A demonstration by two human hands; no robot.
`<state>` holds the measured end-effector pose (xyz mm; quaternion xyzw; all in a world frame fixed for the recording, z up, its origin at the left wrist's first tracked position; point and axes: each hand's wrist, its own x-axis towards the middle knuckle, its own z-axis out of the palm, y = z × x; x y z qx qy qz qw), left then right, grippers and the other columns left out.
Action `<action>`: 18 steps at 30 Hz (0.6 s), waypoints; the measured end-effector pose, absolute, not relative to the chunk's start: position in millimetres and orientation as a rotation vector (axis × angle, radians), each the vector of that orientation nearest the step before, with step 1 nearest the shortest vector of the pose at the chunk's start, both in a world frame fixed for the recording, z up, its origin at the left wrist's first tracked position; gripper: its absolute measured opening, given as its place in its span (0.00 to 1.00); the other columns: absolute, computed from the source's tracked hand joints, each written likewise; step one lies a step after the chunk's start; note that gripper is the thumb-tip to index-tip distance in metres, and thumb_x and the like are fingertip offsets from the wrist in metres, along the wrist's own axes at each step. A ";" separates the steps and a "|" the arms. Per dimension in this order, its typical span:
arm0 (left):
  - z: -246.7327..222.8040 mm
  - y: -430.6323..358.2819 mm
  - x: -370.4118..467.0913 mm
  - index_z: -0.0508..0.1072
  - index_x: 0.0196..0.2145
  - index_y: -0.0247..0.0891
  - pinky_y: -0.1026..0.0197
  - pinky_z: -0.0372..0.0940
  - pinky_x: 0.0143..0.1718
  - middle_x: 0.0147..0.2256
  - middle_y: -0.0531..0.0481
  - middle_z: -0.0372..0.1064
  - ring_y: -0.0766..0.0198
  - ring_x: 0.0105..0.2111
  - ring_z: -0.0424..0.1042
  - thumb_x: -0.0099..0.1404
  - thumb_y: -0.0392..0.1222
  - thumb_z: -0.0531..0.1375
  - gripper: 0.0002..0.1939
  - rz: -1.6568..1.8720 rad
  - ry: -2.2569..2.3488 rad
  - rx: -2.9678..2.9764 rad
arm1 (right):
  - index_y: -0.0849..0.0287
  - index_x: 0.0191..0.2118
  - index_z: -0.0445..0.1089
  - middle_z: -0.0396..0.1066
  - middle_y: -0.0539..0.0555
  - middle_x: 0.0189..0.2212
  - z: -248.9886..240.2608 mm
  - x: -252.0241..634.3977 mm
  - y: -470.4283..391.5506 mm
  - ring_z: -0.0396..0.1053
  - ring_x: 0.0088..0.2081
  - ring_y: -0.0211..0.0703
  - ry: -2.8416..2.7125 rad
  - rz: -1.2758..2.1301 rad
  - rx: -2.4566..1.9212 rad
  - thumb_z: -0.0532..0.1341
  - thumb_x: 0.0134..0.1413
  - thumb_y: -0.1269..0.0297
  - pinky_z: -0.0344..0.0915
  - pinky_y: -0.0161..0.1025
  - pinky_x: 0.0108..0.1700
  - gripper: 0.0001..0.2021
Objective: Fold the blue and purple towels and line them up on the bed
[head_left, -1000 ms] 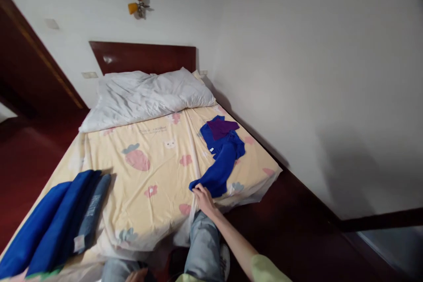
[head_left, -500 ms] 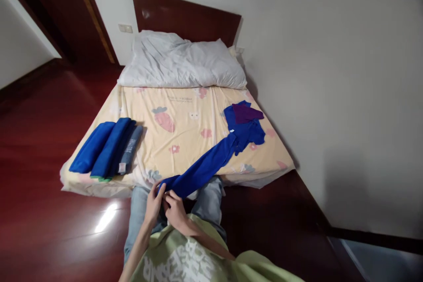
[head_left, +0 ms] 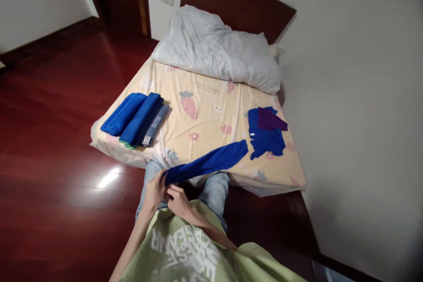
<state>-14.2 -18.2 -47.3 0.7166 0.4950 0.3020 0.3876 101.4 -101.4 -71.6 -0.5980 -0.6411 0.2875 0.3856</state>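
- Nearest my view, I see the wearer's green shirt (head_left: 161, 257), with pale lettering across it, and faded jeans (head_left: 216, 191) against the bed's edge.
- The left hand (head_left: 154, 191) grasps the near end of a long blue cloth (head_left: 205, 163) between thumb and fingers.
- The right hand (head_left: 179, 202) is just beside it, fingers curled; I cannot tell whether they grip the cloth too.
- From the hands, the blue cloth slants over the knees and the bed's front edge, its far end on the patterned sheet (head_left: 205, 128).
- To the left I have two folded blue bundles (head_left: 132, 116) and a grey-blue one (head_left: 155, 125) with lettering and a pale tag.
- To the right, a purple piece (head_left: 271, 120) lies on a blue heap (head_left: 267, 143), close by the cloth's far end.
- Farther off, I see a crumpled pale quilt (head_left: 218, 48) before the dark headboard (head_left: 238, 0).
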 end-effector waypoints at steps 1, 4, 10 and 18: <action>-46.6 -18.8 -17.6 0.77 0.48 0.38 0.59 0.72 0.39 0.42 0.43 0.80 0.54 0.38 0.81 0.72 0.48 0.51 0.19 0.803 1.248 1.851 | 0.55 0.38 0.76 0.74 0.54 0.34 -65.3 101.6 -101.6 0.73 0.38 0.44 -1.615 0.705 -1.495 0.56 0.62 0.73 0.73 0.40 0.45 0.11; -43.3 -20.7 -25.8 0.78 0.48 0.37 0.59 0.73 0.42 0.43 0.42 0.80 0.55 0.40 0.81 0.73 0.45 0.51 0.18 0.918 1.211 1.929 | 0.54 0.42 0.75 0.75 0.56 0.37 -39.8 106.8 -99.1 0.74 0.42 0.46 -1.487 0.563 -1.452 0.57 0.63 0.70 0.73 0.43 0.48 0.10; -33.3 -23.0 -31.1 0.80 0.44 0.39 0.62 0.74 0.43 0.40 0.45 0.81 0.59 0.40 0.81 0.72 0.42 0.52 0.16 1.047 1.108 2.030 | 0.51 0.56 0.73 0.75 0.57 0.52 0.6 128.5 -73.8 0.69 0.56 0.50 -1.611 0.511 -1.490 0.61 0.61 0.69 0.66 0.51 0.61 0.18; -17.7 -18.3 -57.3 0.80 0.38 0.40 0.68 0.73 0.33 0.33 0.48 0.81 0.64 0.29 0.79 0.68 0.39 0.59 0.09 1.335 1.230 1.971 | 0.56 0.41 0.77 0.77 0.53 0.38 14.3 144.4 -62.0 0.75 0.42 0.41 -1.631 0.727 -1.393 0.61 0.65 0.63 0.70 0.38 0.49 0.07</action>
